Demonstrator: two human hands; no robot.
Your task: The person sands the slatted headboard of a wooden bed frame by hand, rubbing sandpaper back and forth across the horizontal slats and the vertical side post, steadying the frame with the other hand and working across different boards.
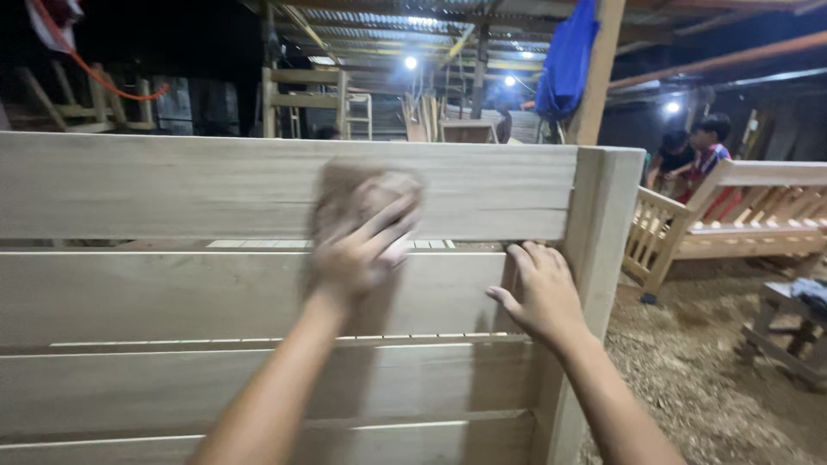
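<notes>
Against the top slat (172,185) of a pale wooden panel (258,379), the left hand (357,250) presses a brownish sanding pad (362,194), blurred, likely sandpaper or a cloth; fingers spread flat over it, so it is pinned under the palm rather than pinched. Left forearm rises from lower centre, angled up and right. Right hand (538,288) sits at the panel's right end, fingers curled into the gap between the top and second slat, thumb out to the left, gripping the slat edge just beside the upright corner post (599,258). Right forearm comes in from bottom right. Panel has horizontal slats with narrow gaps and fills most of the view, blocking what lies behind it. Right of the post, sawdust-strewn ground (689,370), a slatted wooden bench frame (749,215), and two people (702,151) behind it. Farther back, wooden frames (306,99), a blue cloth (567,60) hanging on a post, roof lights.
</notes>
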